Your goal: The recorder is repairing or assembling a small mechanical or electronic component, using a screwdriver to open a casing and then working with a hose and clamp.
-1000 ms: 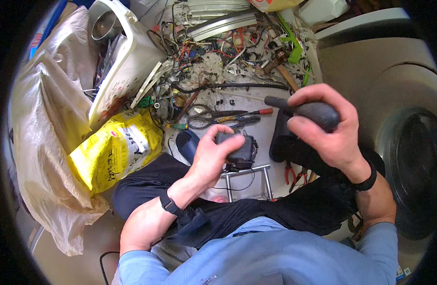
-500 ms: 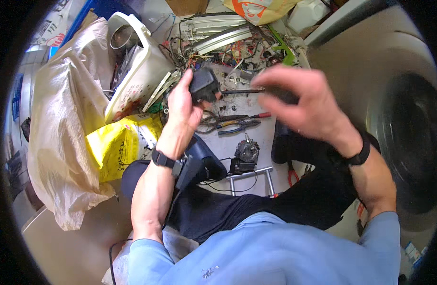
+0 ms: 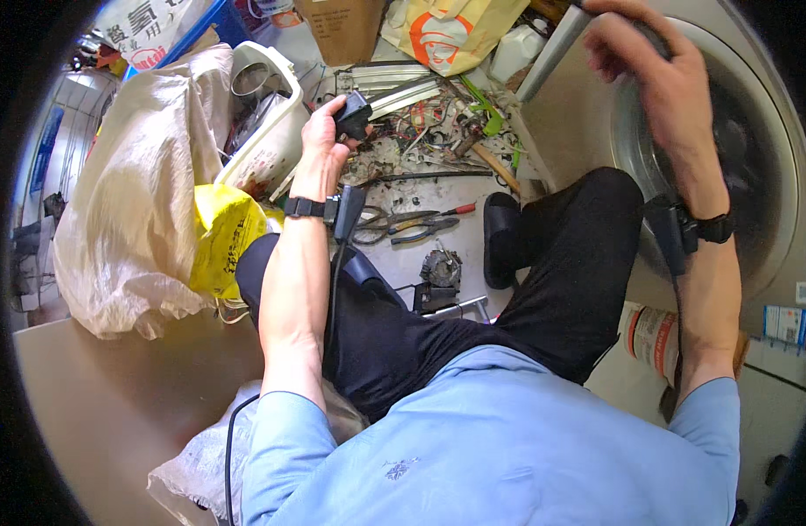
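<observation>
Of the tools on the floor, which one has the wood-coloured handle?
The hammer, farther forward and right of the scissors and pliers: its handle is tan and wood-like; theirs are not.

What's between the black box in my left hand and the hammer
In the head view, scraps and wires lie between the black box and the hammer.

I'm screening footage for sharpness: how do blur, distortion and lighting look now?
In the head view, the right hand looks slightly soft, the left hand crisper; this view's fisheye corners are black, and the yellow bag is brightly lit.
</observation>
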### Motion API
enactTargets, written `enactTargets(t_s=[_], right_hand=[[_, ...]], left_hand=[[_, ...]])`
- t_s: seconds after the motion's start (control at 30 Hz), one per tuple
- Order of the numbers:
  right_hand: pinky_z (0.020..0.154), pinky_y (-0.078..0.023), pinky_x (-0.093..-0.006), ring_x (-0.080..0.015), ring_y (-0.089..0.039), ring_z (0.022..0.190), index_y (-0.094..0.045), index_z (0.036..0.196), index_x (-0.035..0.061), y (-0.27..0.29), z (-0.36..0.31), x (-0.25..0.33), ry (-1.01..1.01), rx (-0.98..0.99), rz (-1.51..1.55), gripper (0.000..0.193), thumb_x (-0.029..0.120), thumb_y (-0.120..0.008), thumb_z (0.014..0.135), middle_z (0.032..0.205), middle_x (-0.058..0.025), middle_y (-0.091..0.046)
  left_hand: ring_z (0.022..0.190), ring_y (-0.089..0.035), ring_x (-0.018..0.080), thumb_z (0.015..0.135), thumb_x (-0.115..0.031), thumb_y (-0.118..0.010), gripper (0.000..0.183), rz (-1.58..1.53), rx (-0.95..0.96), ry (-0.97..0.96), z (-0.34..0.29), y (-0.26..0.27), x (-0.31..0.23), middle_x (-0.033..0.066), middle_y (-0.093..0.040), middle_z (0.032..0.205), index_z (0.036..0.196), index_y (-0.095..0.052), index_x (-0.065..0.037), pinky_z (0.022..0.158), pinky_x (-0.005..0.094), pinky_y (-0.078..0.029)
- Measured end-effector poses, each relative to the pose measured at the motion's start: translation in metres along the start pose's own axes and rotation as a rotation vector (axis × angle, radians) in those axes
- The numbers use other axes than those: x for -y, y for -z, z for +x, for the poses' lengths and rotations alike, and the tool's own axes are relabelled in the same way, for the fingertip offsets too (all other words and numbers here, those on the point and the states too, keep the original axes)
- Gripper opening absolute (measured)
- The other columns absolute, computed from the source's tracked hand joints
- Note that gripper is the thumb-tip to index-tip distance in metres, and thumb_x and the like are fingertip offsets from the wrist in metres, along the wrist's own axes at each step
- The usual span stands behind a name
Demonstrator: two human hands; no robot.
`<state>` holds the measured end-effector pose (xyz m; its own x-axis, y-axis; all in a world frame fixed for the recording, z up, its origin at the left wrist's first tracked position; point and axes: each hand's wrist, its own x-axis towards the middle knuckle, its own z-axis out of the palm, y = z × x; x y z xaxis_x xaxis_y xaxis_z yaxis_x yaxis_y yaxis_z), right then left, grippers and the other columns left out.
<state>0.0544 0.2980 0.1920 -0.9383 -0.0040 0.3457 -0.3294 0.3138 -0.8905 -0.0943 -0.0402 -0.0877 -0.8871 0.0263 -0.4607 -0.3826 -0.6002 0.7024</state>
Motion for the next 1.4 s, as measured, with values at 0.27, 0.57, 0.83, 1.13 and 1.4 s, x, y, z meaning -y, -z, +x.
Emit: enactTargets(t_s=[0.27,0.57,0.83,1.13,1.4], right_hand=[[0.07,-0.055,-0.0292,-0.0128,-0.067,0.075,-0.066,0.131,0.0014,0.05,0.021,-0.036,-0.017,0.114,-0.168,0.037,0.014,-0.067,0.097,0.094,-0.0075,-0.071],[0.067,-0.054,-0.0317,-0.014,-0.064,0.072,-0.068,0.131,0.0008,-0.029,-0.112,-0.359,-0.917,0.379,-0.14,0.043,0.005,-0.069,0.088,0.09,-0.0059,-0.07],[0.088,-0.056,-0.0405,-0.0307,-0.073,0.097,-0.071,0.128,0.004,-0.069,-0.211,-0.494,-1.043,0.274,-0.298,0.042,0.008,-0.07,0.086,0.107,-0.0172,-0.076],[0.095,-0.053,-0.0498,-0.0384,-0.06,0.115,-0.067,0.119,0.0051,-0.105,-0.206,-0.5,-0.394,0.566,-0.916,0.032,0.011,-0.066,0.087,0.12,-0.0151,-0.063],[0.094,-0.051,-0.0531,-0.034,-0.059,0.116,-0.066,0.115,0.0079,-0.165,-0.191,-0.512,-0.087,0.725,-0.775,0.027,0.009,-0.061,0.089,0.117,-0.0114,-0.063]], left_hand=[[0.074,-0.071,0.0261,0.102,-0.024,-0.066,0.022,-0.034,0.103,-0.016,-0.03,-0.016,-0.019,0.0124,-0.071,0.092,0.107,-0.066,-0.002,0.057,0.0446,-0.064],[0.073,-0.07,0.0226,0.1,-0.024,-0.07,0.027,0.353,-0.01,-0.071,-0.033,-0.005,-0.007,0.0102,-0.071,0.092,0.114,-0.063,-0.001,0.059,0.034,-0.06],[0.082,-0.071,0.0218,0.096,-0.016,-0.075,0.025,0.286,-0.078,0.047,-0.051,-0.029,0.012,0.0104,-0.07,0.098,0.113,-0.063,-0.003,0.068,0.0406,-0.063],[0.082,-0.07,0.0165,0.094,-0.014,-0.078,0.02,0.271,-0.079,0.052,-0.045,-0.039,0.021,0.0054,-0.072,0.095,0.108,-0.065,-0.006,0.071,0.0347,-0.061],[0.075,-0.072,0.0173,0.09,-0.008,-0.081,0.024,0.242,-0.142,0.1,-0.051,-0.036,0.029,0.007,-0.073,0.096,0.11,-0.066,-0.007,0.062,0.0305,-0.06]])
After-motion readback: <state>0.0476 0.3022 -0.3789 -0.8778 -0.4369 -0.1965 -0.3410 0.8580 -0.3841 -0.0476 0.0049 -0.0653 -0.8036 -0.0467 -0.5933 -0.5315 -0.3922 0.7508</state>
